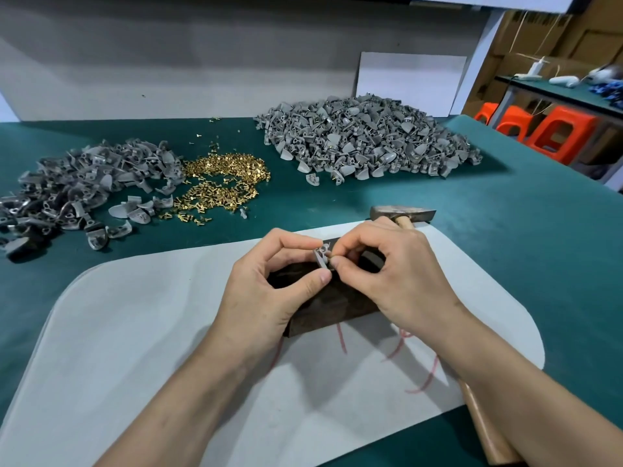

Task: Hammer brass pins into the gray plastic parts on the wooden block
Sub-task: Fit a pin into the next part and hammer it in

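Pin-seating step, I judge: left hand [269, 284] pinches a gray part [320, 257] over the wooden block [330, 308]; right hand [391, 267] pinches it too, pin unseen. Next likely needs the hammer [403, 214], lying unheld.

- Dark brown rectangular wooden block [333, 308]: lies flat on the desk, near centre, its top largely covered.
- Small gray plastic part [320, 256]: held on edge just above the block's far end, pinched between the left hand [269, 284] and the right hand [394, 271].
- Loose heap of short brass pins [222, 183]: at 11 o'clock from the block, thinning into scattered strays.
- Darker heap of gray plastic parts [77, 187]: at 10 o'clock, touching the pin heap.
- Larger mound of gray plastic parts [367, 139]: at 12 to 1 o'clock, farther back.
- Steel-headed hammer with a wooden handle [403, 214]: lying flat, head at 1 o'clock, handle running to 5 o'clock.
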A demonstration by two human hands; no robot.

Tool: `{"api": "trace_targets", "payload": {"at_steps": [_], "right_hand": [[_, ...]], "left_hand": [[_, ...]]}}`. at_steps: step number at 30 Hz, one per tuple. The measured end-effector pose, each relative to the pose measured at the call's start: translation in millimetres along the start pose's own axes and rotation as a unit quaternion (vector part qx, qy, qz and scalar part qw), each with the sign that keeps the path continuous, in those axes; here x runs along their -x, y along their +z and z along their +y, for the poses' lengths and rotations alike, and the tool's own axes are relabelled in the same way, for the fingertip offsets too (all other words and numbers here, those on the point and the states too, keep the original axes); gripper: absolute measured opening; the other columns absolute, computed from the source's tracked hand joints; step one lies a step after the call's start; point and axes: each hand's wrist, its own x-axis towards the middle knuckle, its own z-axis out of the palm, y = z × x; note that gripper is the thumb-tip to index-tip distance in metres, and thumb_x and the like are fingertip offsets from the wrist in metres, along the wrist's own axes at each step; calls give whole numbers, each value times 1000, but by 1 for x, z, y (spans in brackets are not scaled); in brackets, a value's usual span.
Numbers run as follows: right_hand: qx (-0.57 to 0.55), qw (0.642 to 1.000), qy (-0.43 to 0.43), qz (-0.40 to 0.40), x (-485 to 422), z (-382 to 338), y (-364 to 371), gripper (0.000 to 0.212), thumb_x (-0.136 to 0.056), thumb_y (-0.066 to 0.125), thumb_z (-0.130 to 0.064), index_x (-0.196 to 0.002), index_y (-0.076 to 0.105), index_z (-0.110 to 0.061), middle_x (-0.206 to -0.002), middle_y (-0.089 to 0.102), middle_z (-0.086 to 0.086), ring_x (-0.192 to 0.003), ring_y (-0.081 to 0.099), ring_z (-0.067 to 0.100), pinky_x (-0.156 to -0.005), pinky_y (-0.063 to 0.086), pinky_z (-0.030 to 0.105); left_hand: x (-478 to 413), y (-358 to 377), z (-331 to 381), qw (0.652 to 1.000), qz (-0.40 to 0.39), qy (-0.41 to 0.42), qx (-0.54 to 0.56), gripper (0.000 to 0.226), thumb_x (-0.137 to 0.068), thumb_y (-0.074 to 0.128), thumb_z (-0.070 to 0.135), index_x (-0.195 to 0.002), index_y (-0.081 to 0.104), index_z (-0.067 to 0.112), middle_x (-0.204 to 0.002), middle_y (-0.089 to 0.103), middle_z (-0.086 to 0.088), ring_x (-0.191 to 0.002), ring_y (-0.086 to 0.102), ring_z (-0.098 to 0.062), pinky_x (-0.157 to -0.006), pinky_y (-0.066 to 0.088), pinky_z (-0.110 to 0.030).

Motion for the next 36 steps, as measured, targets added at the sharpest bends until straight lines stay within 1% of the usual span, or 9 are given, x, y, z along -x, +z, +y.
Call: {"api": "trace_targets", "payload": {"at_steps": [5,9,13,19,23,28,30,33,36], "right_hand": [[-1,1000,-6,5,0,1,1,15,-73,76,-6,-69,68,-17,-67,63,-7,-73,47,9,-75,32,5],[11,999,-28,12,0,2,1,9,-72,74,-9,-69,69,-14,-66,62,-6,-71,47,11,-72,35,12],[22,999,-40,11,-1,2,1,4,-72,71,-13,-69,69,-15,-66,64,-5,-71,48,11,-73,35,15],[14,999,-30,7,-1,2,2,9,-73,73,-8,-69,68,-14,-69,66,-4,-72,51,13,-79,30,7],[13,1000,-26,-8,-3,2,1,11,-74,75,-6,-71,68,-15,-70,67,-3,-73,53,16,-79,30,9],[18,999,-35,-18,-3,2,-1,10,-76,73,-9,-71,68,-16,-71,66,-7,-74,48,8,-81,28,7],[21,999,-34,-20,-3,2,-1,10,-76,73,-10,-72,68,-17,-73,65,-9,-75,48,6,-82,26,7],[22,999,-29,-23,-3,3,-1,10,-77,74,-9,-72,68,-16,-74,65,-11,-77,49,6,-82,27,9],[20,999,-26,-20,-4,2,-1,10,-76,75,-8,-72,69,-16,-74,66,-10,-76,51,8,-83,30,10]], "left_hand": [[0,0,-2,1000,-1,-17,24,22,-64,73,14,-83,69,24,-84,73,-2,-76,65,-10,-68,54,-24],[0,-1,-2,1000,-6,-20,19,22,-65,73,14,-85,69,22,-88,74,-5,-80,65,-12,-72,54,-27],[0,-1,0,1000,-3,-20,13,22,-66,72,12,-87,67,16,-88,74,-5,-80,65,-9,-71,55,-23],[0,3,3,999,5,11,-30,25,-76,68,-9,-86,63,13,-79,74,7,-74,65,3,-67,49,-11],[0,1,2,1000,8,8,-29,25,-77,69,-7,-86,65,16,-82,75,5,-78,67,0,-69,50,-13],[-1,-2,0,1000,1,6,-17,20,-70,72,5,-83,69,20,-85,75,3,-81,68,-2,-70,50,-14],[-2,-3,-2,1000,-1,-3,-4,19,-66,72,12,-81,71,23,-88,76,0,-83,69,-6,-71,53,-20],[-2,-3,-4,1000,-2,-13,20,20,-65,72,13,-82,72,24,-92,75,-5,-86,69,-13,-75,55,-30],[-2,-3,-4,1000,-4,-8,18,20,-65,72,13,-83,71,21,-93,75,-6,-87,70,-13,-76,56,-26]]}}
